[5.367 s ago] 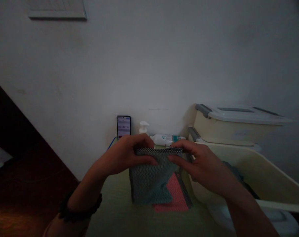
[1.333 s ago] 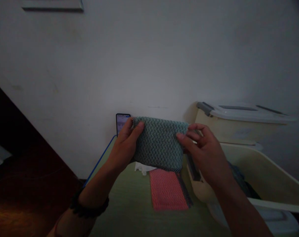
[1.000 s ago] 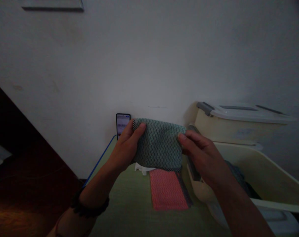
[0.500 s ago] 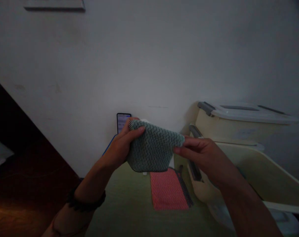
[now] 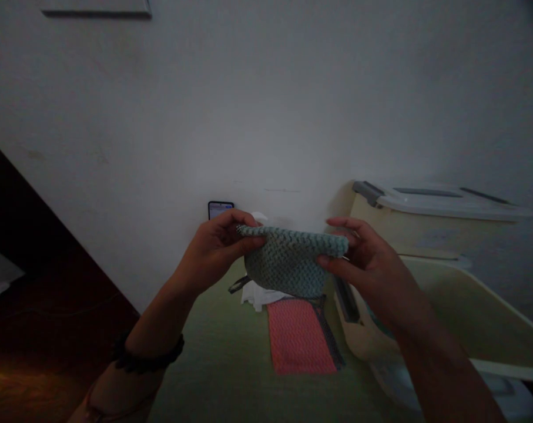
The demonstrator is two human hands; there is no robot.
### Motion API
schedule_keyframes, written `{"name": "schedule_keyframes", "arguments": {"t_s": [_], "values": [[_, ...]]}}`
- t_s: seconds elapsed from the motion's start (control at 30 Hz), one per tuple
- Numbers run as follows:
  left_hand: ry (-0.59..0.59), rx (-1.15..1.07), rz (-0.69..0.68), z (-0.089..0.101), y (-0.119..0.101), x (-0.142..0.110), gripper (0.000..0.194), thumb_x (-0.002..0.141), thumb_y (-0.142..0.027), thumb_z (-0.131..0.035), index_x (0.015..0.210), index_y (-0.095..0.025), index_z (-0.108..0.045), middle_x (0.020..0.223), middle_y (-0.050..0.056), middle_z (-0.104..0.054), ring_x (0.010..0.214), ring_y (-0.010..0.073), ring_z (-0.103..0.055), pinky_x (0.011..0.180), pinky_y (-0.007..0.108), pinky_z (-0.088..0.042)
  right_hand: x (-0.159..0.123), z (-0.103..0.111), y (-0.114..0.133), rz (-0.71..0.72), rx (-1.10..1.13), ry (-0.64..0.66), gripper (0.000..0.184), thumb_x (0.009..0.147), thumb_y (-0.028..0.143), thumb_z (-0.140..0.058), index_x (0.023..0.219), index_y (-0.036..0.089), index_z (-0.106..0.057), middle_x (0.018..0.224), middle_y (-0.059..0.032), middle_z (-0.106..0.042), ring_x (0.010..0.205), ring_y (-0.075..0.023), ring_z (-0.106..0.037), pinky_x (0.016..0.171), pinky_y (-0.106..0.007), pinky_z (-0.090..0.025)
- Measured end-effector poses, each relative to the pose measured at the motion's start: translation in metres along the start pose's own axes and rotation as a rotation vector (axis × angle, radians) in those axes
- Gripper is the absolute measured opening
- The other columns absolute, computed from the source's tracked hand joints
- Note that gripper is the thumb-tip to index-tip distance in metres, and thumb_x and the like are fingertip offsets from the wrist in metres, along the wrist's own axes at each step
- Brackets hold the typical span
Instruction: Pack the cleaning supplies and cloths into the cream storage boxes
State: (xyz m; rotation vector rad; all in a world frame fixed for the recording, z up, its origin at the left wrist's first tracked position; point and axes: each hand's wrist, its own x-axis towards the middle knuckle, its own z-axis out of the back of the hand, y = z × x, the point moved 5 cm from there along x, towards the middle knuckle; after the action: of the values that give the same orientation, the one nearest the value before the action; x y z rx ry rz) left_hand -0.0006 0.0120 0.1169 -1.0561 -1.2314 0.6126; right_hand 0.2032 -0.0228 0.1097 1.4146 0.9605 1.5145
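Observation:
A folded green textured cloth (image 5: 290,261) hangs between my two hands above the table. My left hand (image 5: 222,244) pinches its upper left corner between thumb and fingers. At the opposite end, my right hand (image 5: 363,255) has its thumb against the cloth's front, with the index finger raised and the other fingers behind the edge. A dark loop dangles at the cloth's lower left. Below lies a flat pink cloth (image 5: 301,338) with a dark trim along its right side. Some white material (image 5: 257,294) shows partly behind the green cloth.
A phone (image 5: 221,208) leans against the wall at the back. On the right stand an open cream storage bin (image 5: 482,317) and, behind it, a lidded bin (image 5: 425,229). The green tabletop (image 5: 217,364) ends at the left above a dark floor.
Both hands have shifted slightly right, tilting the green cloth so its folded top edge faces me. My right index finger has lifted off. The dark loop and more white material have come into view.

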Motion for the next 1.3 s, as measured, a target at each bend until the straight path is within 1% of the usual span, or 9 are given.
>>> {"name": "schedule_keyframes", "arguments": {"t_s": [0.2, 0.3, 0.4, 0.5, 0.6, 0.7, 1.07, 1.2, 1.3], "values": [[0.051, 0.046, 0.085, -0.005, 0.005, -0.001, 0.017, 0.080, -0.018, -0.060, 0.089, -0.019, -0.046, 0.060, -0.007, -0.060, 0.055, 0.0079, -0.058, 0.050, 0.017, -0.045, -0.002, -0.006, -0.003, -0.019, 0.035, 0.106, 0.003, 0.085, 0.026, -0.055, 0.088, 0.024, -0.056, 0.084, 0.0026, -0.064, 0.075, -0.0114, -0.060, 0.068, -0.024, -0.049], [0.086, 0.081, 0.096, -0.008, 0.008, -0.001, 0.024, 0.079, -0.018, -0.063, 0.092, -0.020, -0.043, 0.059, -0.008, -0.060, 0.055, 0.0085, -0.060, 0.050, 0.016, -0.048, -0.002, -0.005, -0.009, -0.096, 0.058, 0.066, 0.004, 0.088, 0.029, -0.052, 0.091, 0.026, -0.051, 0.074, 0.0056, -0.062, 0.058, -0.0089, -0.056, 0.057, -0.021, -0.047], [0.173, 0.055, 0.149, -0.013, 0.017, -0.003, 0.041, 0.069, -0.016, -0.073, 0.096, -0.020, -0.042, 0.076, -0.004, -0.065, 0.073, 0.0148, -0.067, 0.062, 0.025, -0.056, -0.003, -0.004, -0.013, -0.135, 0.054, 0.021, 0.009, 0.089, 0.033, -0.050, 0.096, 0.027, -0.049, 0.072, 0.0055, -0.062, 0.054, -0.0092, -0.056, 0.052, -0.021, -0.046], [0.203, 0.068, 0.178, -0.015, 0.024, -0.005, 0.042, 0.067, -0.018, -0.075, 0.098, -0.019, -0.048, 0.096, 0.002, -0.066, 0.092, 0.0208, -0.066, 0.076, 0.032, -0.057, -0.004, -0.006, -0.012, -0.139, 0.038, 0.042, 0.020, 0.086, 0.037, -0.054, 0.102, 0.026, -0.048, 0.087, 0.0011, -0.067, 0.069, -0.0136, -0.064, 0.059, -0.025, -0.052], [0.188, 0.127, 0.161, -0.015, 0.026, -0.006, 0.037, 0.069, -0.022, -0.074, 0.101, -0.018, -0.055, 0.101, 0.003, -0.067, 0.093, 0.0205, -0.065, 0.078, 0.031, -0.056, -0.004, -0.009, -0.010, -0.136, -0.037, 0.149, 0.027, 0.080, 0.036, -0.064, 0.101, 0.023, -0.054, 0.098, -0.0025, -0.069, 0.086, -0.0177, -0.066, 0.071, -0.028, -0.054], [0.202, 0.131, 0.158, -0.018, 0.023, -0.005, 0.031, 0.073, -0.023, -0.071, 0.102, -0.017, -0.061, 0.101, 0.003, -0.070, 0.092, 0.0184, -0.066, 0.079, 0.028, -0.055, -0.003, -0.006, -0.008, -0.150, -0.084, 0.197, 0.022, 0.079, 0.034, -0.064, 0.096, 0.020, -0.061, 0.096, -0.0036, -0.071, 0.087, -0.0184, -0.067, 0.073, -0.029, -0.055], [0.150, 0.230, 0.219, -0.031, 0.033, -0.010, 0.019, 0.077, -0.031, -0.066, 0.087, -0.015, -0.067, 0.070, 0.000, -0.066, 0.060, 0.0126, -0.061, 0.054, 0.023, -0.051, -0.004, 0.022, -0.003, -0.159, -0.082, 0.181, 0.016, 0.082, 0.032, -0.060, 0.091, 0.019, -0.061, 0.087, -0.0023, -0.071, 0.075, -0.0162, -0.067, 0.062, -0.026, -0.054], [0.144, 0.229, 0.238, -0.057, 0.042, -0.006, 0.019, 0.077, -0.033, -0.065, 0.079, -0.014, -0.062, 0.062, -0.002, -0.061, 0.053, 0.0100, -0.056, 0.050, 0.021, -0.048, -0.006, 0.051, -0.006, -0.183, -0.221, 0.152, 0.021, 0.084, 0.038, -0.056, 0.089, 0.018, -0.062, 0.082, -0.0029, -0.069, 0.071, -0.0165, -0.065, 0.055, -0.024, -0.051], [0.211, 0.192, 0.219, -0.087, 0.044, 0.004, 0.020, 0.080, -0.035, -0.062, 0.086, -0.016, -0.061, 0.077, 0.001, -0.068, 0.070, 0.0138, -0.063, 0.064, 0.025, -0.052, -0.007, 0.083, -0.007, -0.165, -0.313, 0.079, 0.024, 0.084, 0.041, -0.054, 0.088, 0.018, -0.061, 0.083, -0.0037, -0.067, 0.073, -0.0175, -0.064, 0.056, -0.026, -0.050]]}}
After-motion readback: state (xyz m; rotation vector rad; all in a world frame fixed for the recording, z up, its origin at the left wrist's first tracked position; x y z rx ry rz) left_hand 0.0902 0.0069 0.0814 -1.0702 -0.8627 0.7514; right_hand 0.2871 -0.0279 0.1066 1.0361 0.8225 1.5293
